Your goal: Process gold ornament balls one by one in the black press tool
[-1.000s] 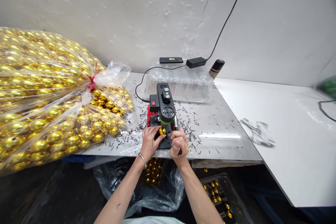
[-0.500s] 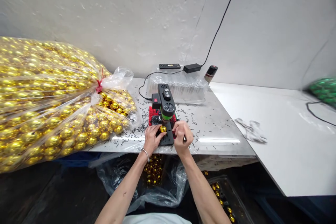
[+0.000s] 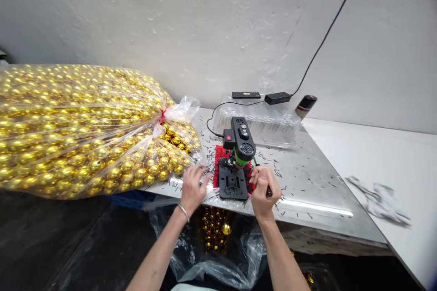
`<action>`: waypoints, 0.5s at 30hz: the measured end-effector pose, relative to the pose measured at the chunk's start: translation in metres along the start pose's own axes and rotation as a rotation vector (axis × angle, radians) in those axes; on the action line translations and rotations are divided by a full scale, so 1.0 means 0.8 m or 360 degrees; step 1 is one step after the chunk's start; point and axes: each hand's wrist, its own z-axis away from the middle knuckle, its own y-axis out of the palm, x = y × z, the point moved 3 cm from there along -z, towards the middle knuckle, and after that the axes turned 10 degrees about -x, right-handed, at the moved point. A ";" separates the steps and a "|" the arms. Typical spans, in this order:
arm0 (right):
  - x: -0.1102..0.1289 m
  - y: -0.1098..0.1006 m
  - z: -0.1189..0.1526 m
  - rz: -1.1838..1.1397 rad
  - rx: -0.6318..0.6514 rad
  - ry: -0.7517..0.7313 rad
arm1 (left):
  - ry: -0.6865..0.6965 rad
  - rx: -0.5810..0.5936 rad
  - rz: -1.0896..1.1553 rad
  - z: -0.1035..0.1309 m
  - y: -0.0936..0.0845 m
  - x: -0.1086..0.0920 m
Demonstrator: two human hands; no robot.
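Observation:
A small black and green bench drill press (image 3: 242,138) stands at the front of the metal table, its slotted base plate (image 3: 233,186) strewn with dark shavings and bearing no ball. My right hand (image 3: 265,188) is wrapped round the press's lever handle (image 3: 269,191), whose dark end pokes out of the fist. Left of the base plate, my left hand (image 3: 193,186) hovers with fingers apart and nothing in them, close to the big clear bag of gold balls (image 3: 82,132). Below the table edge, a single bright gold ball (image 3: 226,228) shows over more gold balls in an open plastic bag (image 3: 235,259).
A red mat (image 3: 218,168) lies under the press. Behind it are a clear plastic tray (image 3: 269,122), a black power adapter (image 3: 277,97) with its cable, a remote-like black object (image 3: 246,95) and a spray can (image 3: 305,105). White gloves (image 3: 382,200) lie on the white table at right.
My left hand has let go of the gold ball on the base plate and moved left, opening. My right hand stays on the lever. The view has turned left.

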 end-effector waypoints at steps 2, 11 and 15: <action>-0.001 0.000 0.001 -0.0003 -0.0004 -0.0011 | -0.0172 0.0021 -0.0378 -0.059 -0.002 0.029; -0.004 -0.002 0.006 0.0000 0.0003 -0.0089 | -0.0413 0.0495 -0.0539 -0.150 0.039 0.083; -0.002 -0.003 0.005 0.0002 0.0027 -0.0121 | -0.0408 0.0436 -0.0434 -0.140 0.032 0.079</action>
